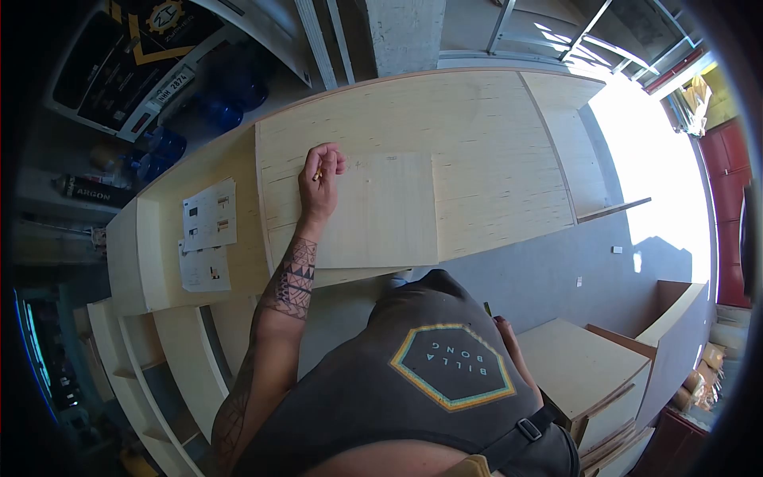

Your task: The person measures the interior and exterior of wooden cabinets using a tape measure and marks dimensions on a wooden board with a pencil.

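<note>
My left hand (pixel 321 173) is closed around a small yellowish stick that looks like a pencil (pixel 317 174). It rests at the upper left corner of a pale square wooden board (pixel 377 215), which lies on a larger plywood panel (pixel 477 119). Low at my right side, my right hand (pixel 503 324) is mostly hidden behind my shirt. Its visible fingers are bent, next to a small dark and yellowish thing (pixel 487 308) that I cannot make out.
Printed sheets (pixel 210 216) lie in the cabinet's left compartment. A wooden strip (pixel 613 210) juts out at the right. Shelving frames (pixel 187 358) stand at the lower left, stacked panels (pixel 584 362) at the lower right. Blue bottles (pixel 218 114) and a vehicle are behind.
</note>
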